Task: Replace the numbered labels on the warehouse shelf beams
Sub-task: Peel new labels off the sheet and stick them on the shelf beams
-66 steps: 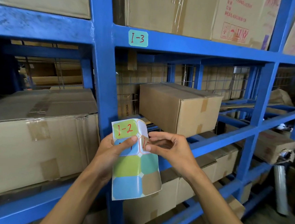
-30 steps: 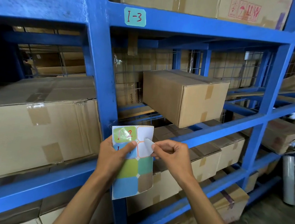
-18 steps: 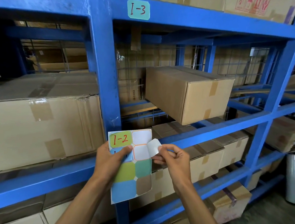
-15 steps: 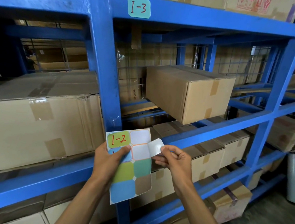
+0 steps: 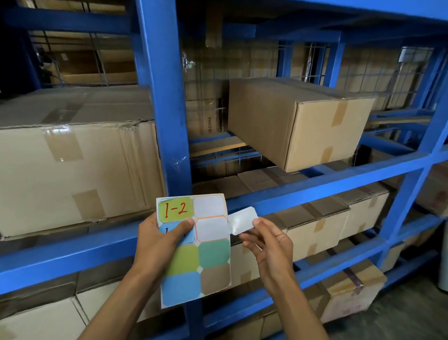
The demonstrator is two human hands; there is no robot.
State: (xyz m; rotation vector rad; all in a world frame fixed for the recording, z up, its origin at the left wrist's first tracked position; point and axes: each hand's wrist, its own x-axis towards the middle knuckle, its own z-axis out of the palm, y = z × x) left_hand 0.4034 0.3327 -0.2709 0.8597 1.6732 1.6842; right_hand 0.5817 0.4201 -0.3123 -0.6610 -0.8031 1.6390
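Right hand (image 5: 270, 244) pinches peeled sticker (image 5: 243, 220) by one edge, beside sheet (image 5: 204, 263) gripped in left hand (image 5: 157, 242). Featherlight, floppy, tacky; likely curls, so hold edges only.

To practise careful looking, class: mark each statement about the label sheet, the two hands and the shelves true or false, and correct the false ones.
1. The left hand holds the label sheet. True.
2. The green label on the sheet reads 1-2. True.
3. The right hand is empty. False: it pinches a peeled label, pale side showing.
4. The shelf beams are red. False: blue.
5. The small box lies on the floor. False: it sits on a shelf.
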